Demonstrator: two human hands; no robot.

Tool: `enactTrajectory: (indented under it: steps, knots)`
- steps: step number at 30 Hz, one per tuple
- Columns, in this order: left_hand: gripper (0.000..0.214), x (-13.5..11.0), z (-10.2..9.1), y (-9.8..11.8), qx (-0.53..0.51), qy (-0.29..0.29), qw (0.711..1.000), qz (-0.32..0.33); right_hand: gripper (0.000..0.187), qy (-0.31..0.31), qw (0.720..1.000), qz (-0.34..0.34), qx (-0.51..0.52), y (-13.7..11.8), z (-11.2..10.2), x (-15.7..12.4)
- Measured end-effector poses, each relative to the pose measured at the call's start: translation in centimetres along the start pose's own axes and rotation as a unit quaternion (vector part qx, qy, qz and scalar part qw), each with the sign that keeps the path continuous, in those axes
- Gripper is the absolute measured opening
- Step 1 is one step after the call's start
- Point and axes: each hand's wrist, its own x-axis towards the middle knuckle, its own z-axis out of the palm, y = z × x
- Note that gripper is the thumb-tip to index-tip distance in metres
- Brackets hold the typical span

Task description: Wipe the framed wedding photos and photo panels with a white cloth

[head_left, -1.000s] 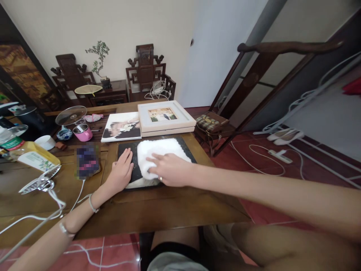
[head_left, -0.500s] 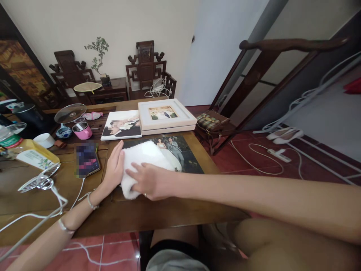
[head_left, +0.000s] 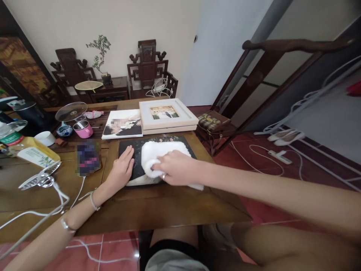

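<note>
A dark wedding photo panel (head_left: 132, 150) lies flat on the wooden table (head_left: 158, 210), mostly covered by a white fluffy cloth (head_left: 165, 149). My right hand (head_left: 176, 167) grips the cloth and presses it on the middle of the panel; a ring shows on one finger. My left hand (head_left: 122, 167) rests with straight fingers on the panel's left edge, apart from the cloth. Behind the panel lie a white-edged photo print (head_left: 122, 124) and a stack of light picture frames (head_left: 169, 116).
To the left are a phone (head_left: 88, 158) on a white cable, an oil bottle (head_left: 36, 154), a silver hair clip (head_left: 43, 178) and a pink cup (head_left: 84, 130). A dark wooden chair (head_left: 256, 75) with a plaid bag (head_left: 210, 120) stands at the right.
My right hand has moved the cloth to the right across the photo panel, baring its left part. My left hand has shifted slightly right onto the panel's edge.
</note>
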Motion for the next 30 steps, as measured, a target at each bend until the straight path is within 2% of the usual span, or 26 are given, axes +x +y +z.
enactTrajectory:
  steps: [3, 6, 10, 14, 17, 19, 21, 26, 30]
  knots:
    - [0.045, -0.2, 0.2, -0.2, 0.024, -0.028, 0.999, 0.003, 0.032, 0.022, 0.999, 0.047, 0.015, 1.8, 0.0, 1.0]
    - [0.044, -0.1, 0.0, 0.1, 0.033, -0.031, 0.999, 0.015, 0.031, 0.064, 0.995, 0.053, 0.057, 2.9, -0.3, 3.0]
    - [0.042, 0.1, -0.4, 0.6, 0.033, -0.028, 0.999, 0.032, 0.027, 0.089, 0.987, -0.018, 0.135, 3.2, -1.7, 7.0]
    - [0.04, 0.1, -0.3, 0.2, 0.047, -0.029, 0.998, 0.024, 0.028, 0.065, 0.986, -0.099, 0.121, 2.1, -3.4, 10.9]
    - [0.039, -0.1, 0.1, -0.4, 0.061, -0.014, 0.998, 0.03, 0.027, 0.046, 0.979, -0.162, 0.116, 0.9, -4.2, 12.4]
    - [0.04, -0.2, 0.3, -0.6, 0.067, -0.003, 0.997, 0.032, 0.028, 0.048, 0.98, -0.16, 0.113, 0.4, -4.5, 12.6]
    - [0.04, -0.2, 0.4, -0.7, 0.065, -0.006, 0.998, 0.027, 0.031, 0.06, 0.985, -0.128, 0.101, 0.4, -4.5, 12.4]
    - [0.043, -0.1, 0.1, -0.4, 0.055, -0.032, 0.998, 0.017, 0.039, 0.083, 0.99, -0.053, 0.104, 1.8, -4.2, 11.1]
    - [0.045, -0.2, 0.1, -0.5, 0.053, -0.036, 0.998, 0.013, 0.021, 0.054, 0.987, -0.021, 0.149, 3.7, -3.6, 9.8]
